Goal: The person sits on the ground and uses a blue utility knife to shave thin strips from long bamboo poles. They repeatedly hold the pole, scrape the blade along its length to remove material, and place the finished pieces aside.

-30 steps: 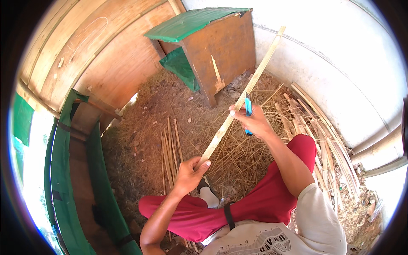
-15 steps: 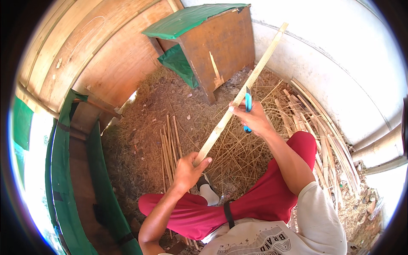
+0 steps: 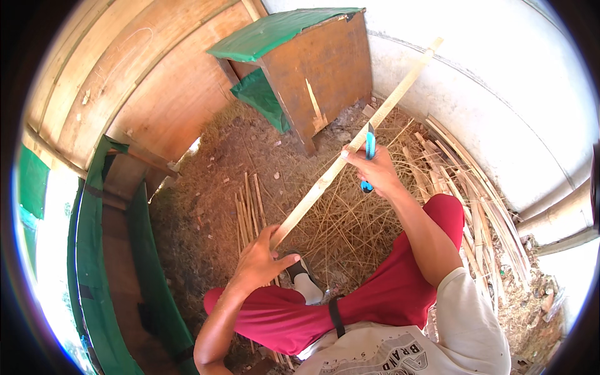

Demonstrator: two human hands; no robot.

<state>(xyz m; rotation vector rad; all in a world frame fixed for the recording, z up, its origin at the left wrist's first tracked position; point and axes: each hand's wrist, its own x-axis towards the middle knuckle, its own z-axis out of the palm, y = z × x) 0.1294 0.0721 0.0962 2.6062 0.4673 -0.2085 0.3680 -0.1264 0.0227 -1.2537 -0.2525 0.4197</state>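
Note:
A long, pale bamboo strip point(image 3: 322, 181) runs slantwise from my left hand up to the far right. My right hand point(image 3: 375, 167) pinches it around the middle. That same hand also holds a blue utility knife point(image 3: 370, 146), its dark blade end pointing away from me beside the strip. At the strip's near end is my left hand point(image 3: 259, 261), with the thumb stretched away and the fingers apart. The strip's end rests against the left fingers; part of that contact is hidden.
Several thin strips point(image 3: 250, 209) lie on the dirt floor to the left. Straw-like shavings point(image 3: 340, 231) cover the ground before my crossed legs. More split bamboo point(image 3: 478, 194) is piled along the white wall at right. A green-topped wooden box point(image 3: 325, 69) stands ahead, a green-covered bench point(image 3: 90, 250) at left.
The bamboo strip has shifted slightly away and to the right, with the right hand and knife. My left hand has loosened, its thumb now off the strip.

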